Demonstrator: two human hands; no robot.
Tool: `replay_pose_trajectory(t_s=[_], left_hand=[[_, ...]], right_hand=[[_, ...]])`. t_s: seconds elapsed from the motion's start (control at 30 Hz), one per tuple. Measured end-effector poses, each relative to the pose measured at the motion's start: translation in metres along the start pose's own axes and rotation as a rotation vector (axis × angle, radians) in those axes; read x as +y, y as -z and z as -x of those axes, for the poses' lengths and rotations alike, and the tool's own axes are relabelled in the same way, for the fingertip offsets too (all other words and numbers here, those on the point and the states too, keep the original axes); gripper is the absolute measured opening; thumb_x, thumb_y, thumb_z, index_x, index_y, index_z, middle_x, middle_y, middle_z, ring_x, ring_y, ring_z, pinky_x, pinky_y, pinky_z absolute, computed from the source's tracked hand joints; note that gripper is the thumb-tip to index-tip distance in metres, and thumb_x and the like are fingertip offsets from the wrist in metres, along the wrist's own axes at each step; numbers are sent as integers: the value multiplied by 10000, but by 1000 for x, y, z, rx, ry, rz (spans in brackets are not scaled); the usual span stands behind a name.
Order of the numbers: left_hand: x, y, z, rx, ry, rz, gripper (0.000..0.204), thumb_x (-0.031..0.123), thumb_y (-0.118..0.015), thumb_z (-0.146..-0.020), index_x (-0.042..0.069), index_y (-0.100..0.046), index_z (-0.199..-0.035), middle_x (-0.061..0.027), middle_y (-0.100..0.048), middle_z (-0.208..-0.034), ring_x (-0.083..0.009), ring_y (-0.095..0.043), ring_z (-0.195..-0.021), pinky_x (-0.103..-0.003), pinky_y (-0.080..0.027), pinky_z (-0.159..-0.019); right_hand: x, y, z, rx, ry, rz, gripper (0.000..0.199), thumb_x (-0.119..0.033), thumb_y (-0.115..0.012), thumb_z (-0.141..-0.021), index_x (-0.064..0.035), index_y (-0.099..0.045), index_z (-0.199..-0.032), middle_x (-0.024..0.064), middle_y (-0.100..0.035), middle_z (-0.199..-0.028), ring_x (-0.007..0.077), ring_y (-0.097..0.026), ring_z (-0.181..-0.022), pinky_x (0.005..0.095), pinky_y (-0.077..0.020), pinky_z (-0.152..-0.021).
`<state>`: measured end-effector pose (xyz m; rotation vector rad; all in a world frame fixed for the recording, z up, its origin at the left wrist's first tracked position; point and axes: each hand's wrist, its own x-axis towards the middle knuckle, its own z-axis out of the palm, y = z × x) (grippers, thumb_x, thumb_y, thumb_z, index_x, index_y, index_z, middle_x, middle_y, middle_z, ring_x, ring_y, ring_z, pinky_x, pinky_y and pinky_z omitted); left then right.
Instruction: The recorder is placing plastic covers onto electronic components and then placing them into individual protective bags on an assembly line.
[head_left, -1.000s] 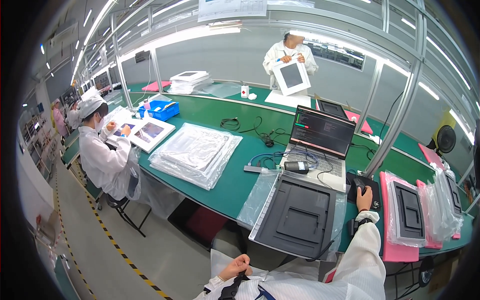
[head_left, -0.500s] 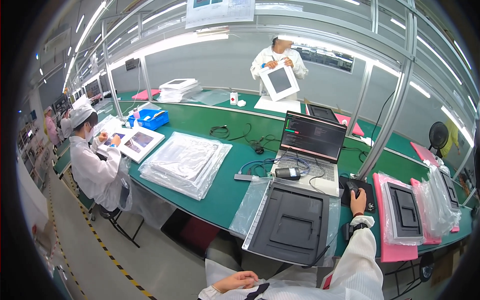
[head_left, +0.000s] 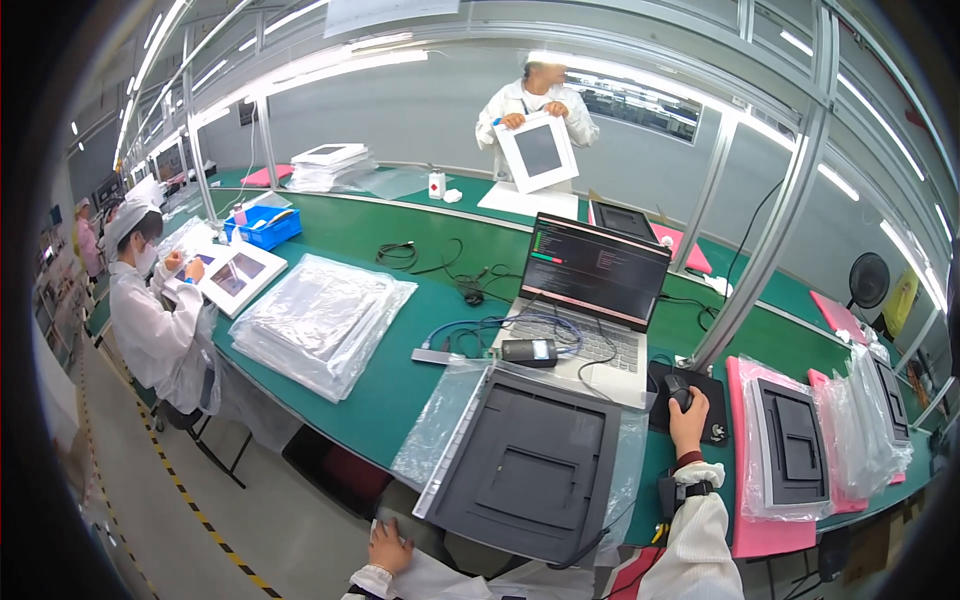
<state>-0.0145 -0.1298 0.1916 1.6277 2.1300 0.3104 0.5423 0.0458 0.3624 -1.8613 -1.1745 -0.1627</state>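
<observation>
My right hand (head_left: 688, 422) is closed over a black computer mouse (head_left: 679, 390) on a dark mouse pad (head_left: 716, 400). Low in the picture, my left hand (head_left: 390, 548) rests near my lap with its fingers spread, holding nothing. Between my arms a flat dark grey panel with a light frame (head_left: 545, 450) lies on clear plastic film at the table edge. Beyond it stands an opened laptop (head_left: 600, 262) with lines of text on a dark screen. A black boxy device (head_left: 528, 351) with cables sits on the laptop's keyboard side, and a small grey adapter (head_left: 432, 356) lies to its left.
Bagged panels (head_left: 320, 325) are stacked on the green table (head_left: 385, 410) at left. Pink foam sheets (head_left: 745, 500) carry more wrapped panels at right. A metal post (head_left: 740, 300) rises behind the mouse. One co-worker sits at left; another stands opposite holding a white-framed panel (head_left: 540, 152).
My left hand has moved left and forward from my lap, its fingers spreading. The whole view has shifted, so the table things appear further left. My right hand stays on the mouse.
</observation>
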Motion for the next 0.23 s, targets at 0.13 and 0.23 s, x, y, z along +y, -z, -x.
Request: replay_pose_trajectory(t_s=[0.13, 0.23], left_hand=[[44, -30, -18, -37, 41, -265, 627, 435, -598, -780, 110, -436, -1291, -246, -243, -1429, -414, -278, -1300, -535, -325, -992], [9, -59, -78, -322, -214, -428, 803, 515, -585, -782, 167, -239, -1418, -148, -158, -1501, -401, -202, -1344, -561, -265, -1024]], right_hand=[[9, 7, -3, 11, -71, -87, 466, -172, -655, -759, -27, -482, -1166, 183, -454, -1183, 348, -448, -1130, 397, -363, -971], [-1, 5, -3, 13, -25, -122, 453, -176, -652, -762, -30, -485, -1157, 182, -460, -1173, 354, -456, -1118, 399, -372, -960]])
